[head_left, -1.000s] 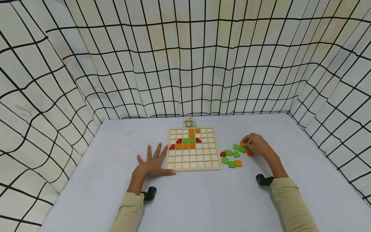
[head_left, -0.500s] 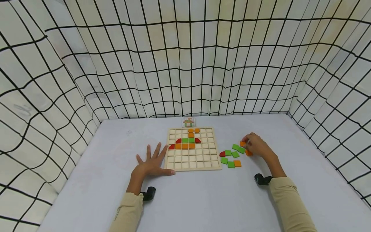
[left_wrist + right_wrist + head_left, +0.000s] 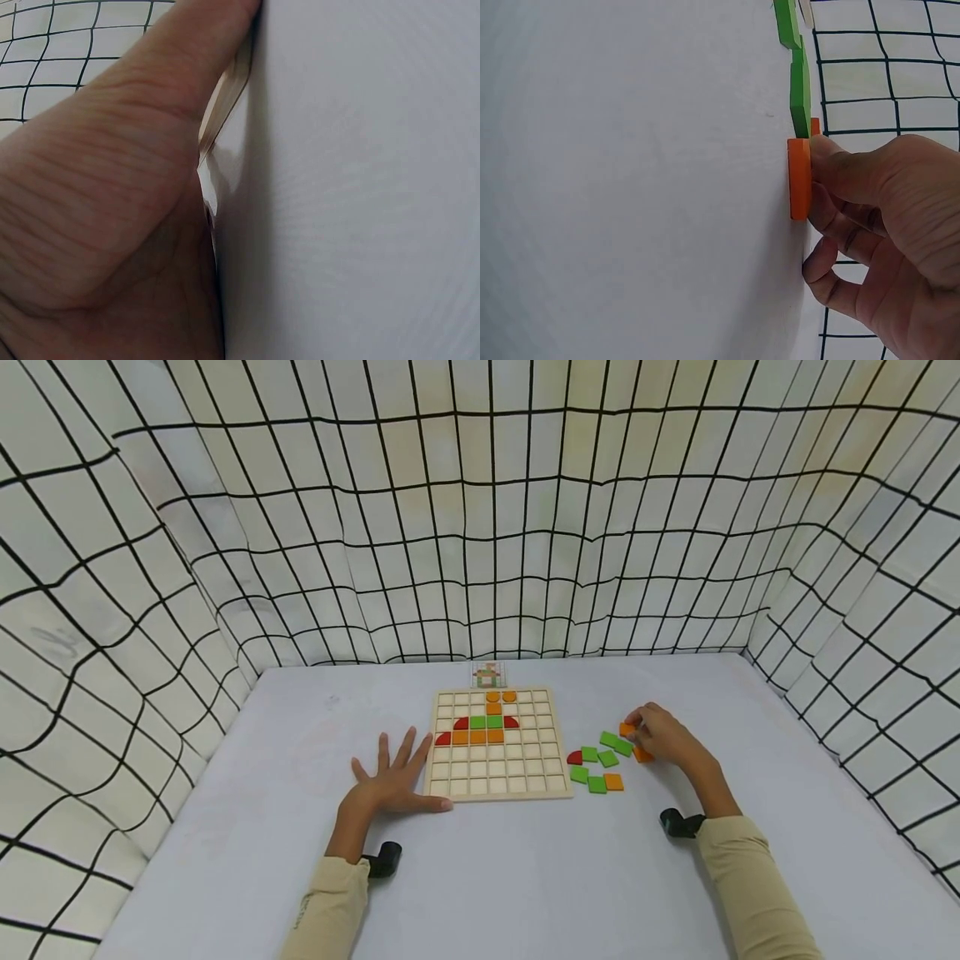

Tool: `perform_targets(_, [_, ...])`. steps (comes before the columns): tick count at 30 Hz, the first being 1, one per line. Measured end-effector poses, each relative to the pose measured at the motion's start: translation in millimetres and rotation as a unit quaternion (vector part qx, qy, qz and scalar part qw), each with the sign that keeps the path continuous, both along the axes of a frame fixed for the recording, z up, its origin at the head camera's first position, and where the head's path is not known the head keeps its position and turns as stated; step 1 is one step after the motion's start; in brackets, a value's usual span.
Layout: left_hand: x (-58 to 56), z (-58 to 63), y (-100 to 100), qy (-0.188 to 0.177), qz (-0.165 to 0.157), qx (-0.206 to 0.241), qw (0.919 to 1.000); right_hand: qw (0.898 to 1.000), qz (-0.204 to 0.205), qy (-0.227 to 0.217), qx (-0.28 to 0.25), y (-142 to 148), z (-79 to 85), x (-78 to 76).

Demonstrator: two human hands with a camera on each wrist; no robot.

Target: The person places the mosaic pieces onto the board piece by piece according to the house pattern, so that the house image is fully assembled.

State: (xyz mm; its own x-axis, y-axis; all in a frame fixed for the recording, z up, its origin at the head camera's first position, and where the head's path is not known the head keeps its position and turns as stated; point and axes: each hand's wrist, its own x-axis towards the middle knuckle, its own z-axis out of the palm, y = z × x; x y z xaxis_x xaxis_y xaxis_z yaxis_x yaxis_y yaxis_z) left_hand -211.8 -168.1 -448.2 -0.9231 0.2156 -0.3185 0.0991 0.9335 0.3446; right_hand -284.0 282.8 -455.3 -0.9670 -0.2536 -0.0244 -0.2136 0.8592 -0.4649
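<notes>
A wooden grid board [image 3: 525,767] lies on the table, with red, green and orange pieces set in its upper rows. My left hand [image 3: 386,789] rests palm down at the board's left side, fingers spread, thumb along the near left corner. In the left wrist view that thumb [image 3: 150,112] covers most of the board's edge. To the board's right, the thumb and curled fingers of my right hand [image 3: 663,735] pinch an orange square tile [image 3: 626,728]. A second orange tile [image 3: 800,180] lies just under this hand, beside a green tile [image 3: 800,94].
Several loose green tiles [image 3: 607,758], a red quarter-round piece [image 3: 575,757] and another orange tile [image 3: 613,782] lie between the board and my right hand. A small pattern card [image 3: 489,674] sits behind the board. Black netting over white walls [image 3: 510,560] encloses the table.
Both hands keep their places, the right one staying at the orange tile. The head view has shifted very slightly.
</notes>
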Motion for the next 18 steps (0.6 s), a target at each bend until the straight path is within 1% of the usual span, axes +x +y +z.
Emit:
perform_targets(4, [-0.2, -0.6, -0.4, 0.002, -0.001, 0.002, 1.0, 1.0, 0.005, -0.002, 0.0, 0.2, 0.6, -0.7])
perform_targets(7, [-0.1, -0.9, -0.6, 0.005, -0.002, 0.002, 1.0, 1.0, 0.01, 0.006, -0.002, -0.4, 1.2, -0.2])
perform_targets(15, [0.4, -0.2, -0.5, -0.002, 0.003, 0.006, 1.0, 0.999, 0.024, 0.027, -0.01, -5.8, 4.9, 2.8])
perform_targets(18, [0.2, -0.4, -0.5, -0.002, 0.003, 0.004, 1.0, 0.999, 0.026, 0.025, -0.01, -9.6, 6.6, 2.7])
